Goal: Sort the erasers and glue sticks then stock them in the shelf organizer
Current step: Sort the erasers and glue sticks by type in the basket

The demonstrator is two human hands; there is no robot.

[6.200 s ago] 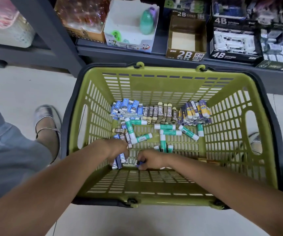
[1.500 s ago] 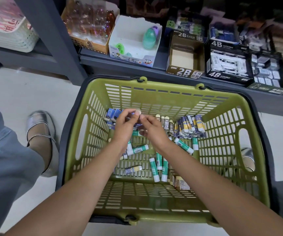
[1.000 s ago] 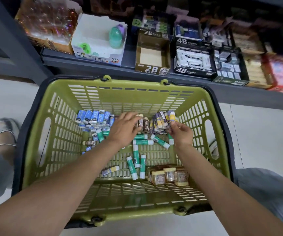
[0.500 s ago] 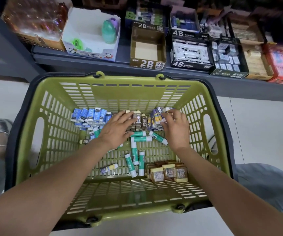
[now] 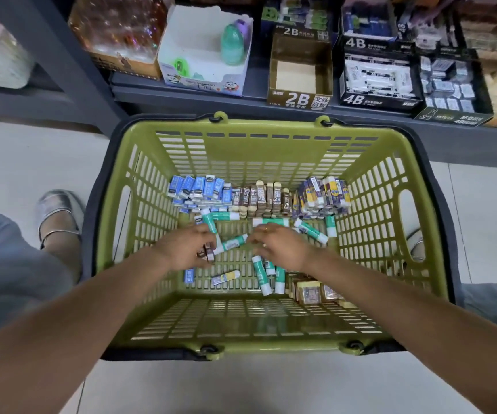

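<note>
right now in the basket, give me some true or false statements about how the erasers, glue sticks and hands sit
1. The blue erasers sit at the far left of the row along the basket's back wall. True.
2. The 2B box on the shelf is packed full. False: it holds nothing; its bare floor shows.
3. The left hand holds small brown erasers. True.
4. All glue sticks stand upright in one neat group. False: they lie scattered on the basket floor.
5. The brown 2B erasers sit between the blue ones and the purple-and-yellow erasers. True.
6. The right hand is outside the basket. False: it is inside, over the glue sticks.
</note>
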